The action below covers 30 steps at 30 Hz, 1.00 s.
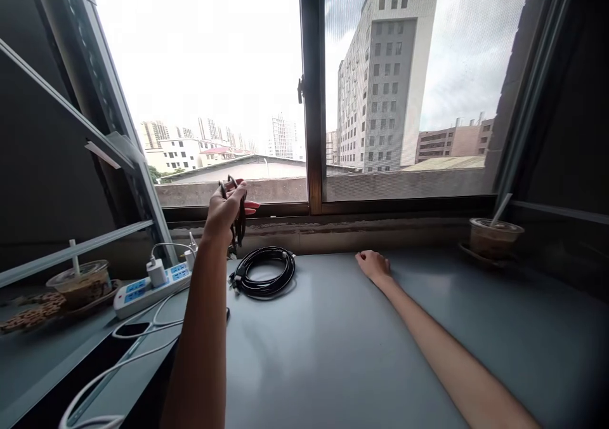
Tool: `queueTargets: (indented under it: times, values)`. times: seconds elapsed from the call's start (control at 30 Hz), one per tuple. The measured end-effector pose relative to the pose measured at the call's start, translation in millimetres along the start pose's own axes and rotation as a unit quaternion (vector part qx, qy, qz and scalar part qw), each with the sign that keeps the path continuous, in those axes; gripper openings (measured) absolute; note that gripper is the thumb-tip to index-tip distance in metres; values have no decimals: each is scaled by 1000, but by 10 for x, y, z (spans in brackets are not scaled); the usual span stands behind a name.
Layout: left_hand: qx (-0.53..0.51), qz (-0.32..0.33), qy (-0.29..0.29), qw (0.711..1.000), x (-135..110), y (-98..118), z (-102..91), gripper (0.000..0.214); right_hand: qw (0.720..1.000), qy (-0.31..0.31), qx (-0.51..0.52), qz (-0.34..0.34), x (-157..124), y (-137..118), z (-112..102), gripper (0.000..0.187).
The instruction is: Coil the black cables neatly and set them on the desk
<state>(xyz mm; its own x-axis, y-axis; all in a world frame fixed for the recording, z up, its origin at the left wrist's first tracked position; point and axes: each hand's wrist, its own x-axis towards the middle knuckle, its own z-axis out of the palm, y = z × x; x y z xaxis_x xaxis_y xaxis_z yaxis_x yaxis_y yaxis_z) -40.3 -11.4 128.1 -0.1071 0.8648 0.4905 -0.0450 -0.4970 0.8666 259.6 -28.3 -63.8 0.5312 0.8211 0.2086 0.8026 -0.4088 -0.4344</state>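
My left hand [227, 210] is raised above the grey table [342, 340], its fingers closed round a small bundle of dark cable [238, 216] that hangs down from the fist. Just below and to the right of it a larger coil of black cable [264, 271] lies flat on the table near the window sill. My right hand [374, 265] rests on the table to the right of the coil, knuckles up, fingers curled loosely under and holding nothing that I can see.
A white and blue power strip [151, 287] with a plugged-in charger and white leads lies at the left. A plastic cup with a straw [82, 282] stands at the far left, another cup [495, 235] at the far right. A dark phone [130, 329] lies by the leads. A window runs along the back.
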Motion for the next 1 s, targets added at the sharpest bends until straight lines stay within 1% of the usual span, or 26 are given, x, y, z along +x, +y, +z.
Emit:
queueTargets:
  times: [0.1,0.17,0.23,0.27,0.33,0.37,0.4,0.43,0.47,0.5,0.53,0.6,0.63,0.73,0.8,0.83,0.9,1.0]
  values:
    - [-65,15,-51,996,-87,98,61,30,998,41,52,-1,-8,-174,-266,31]
    - [-118,17,-103,988,-140,142,124,28,993,68,92,-27,-45,-371,-510,38]
    - [-149,17,-160,976,-201,175,207,27,985,82,132,-77,-155,-616,-764,44]
    - [-149,23,-180,972,-239,188,256,27,979,81,153,-110,-244,-746,-882,47]
    - [-124,44,-202,970,-331,210,364,28,964,69,191,-174,-480,-988,-1087,52]
    - [-107,57,-203,972,-384,219,420,30,951,59,220,-211,-615,-1091,-1174,55]
    - [-92,68,-203,972,-438,228,473,31,916,33,296,-269,-750,-1177,-1251,55]
    - [-80,76,-200,973,-492,236,520,32,883,8,349,-315,-876,-1247,-1320,54]
    - [-69,81,-202,974,-541,244,558,34,856,-7,379,-352,-985,-1300,-1382,53]
    - [-62,80,-210,972,-584,251,588,36,845,-27,387,-368,-1072,-1339,-1437,50]
    - [-59,77,-219,971,-619,258,607,38,836,-48,400,-373,-1134,-1370,-1483,47]
    - [-78,60,-242,965,-664,268,619,41,817,-91,444,-356,-1186,-1423,-1549,42]
    - [-94,49,-254,961,-675,271,616,42,801,-115,479,-339,-1185,-1450,-1568,41]
    - [-128,30,-285,949,-678,268,596,40,741,-178,584,-279,-1136,-1547,-1574,43]
    - [-121,30,-292,948,-667,257,585,38,711,-197,625,-256,-1104,-1601,-1558,42]
    - [-117,34,-291,949,-661,252,581,38,705,-196,634,-251,-1092,-1615,-1552,41]
    - [-111,47,-289,950,-653,247,574,39,710,-186,630,-252,-1076,-1611,-1557,40]
    - [-93,77,-296,947,-651,263,559,39,742,-164,592,-268,-1060,-1525,-1611,39]
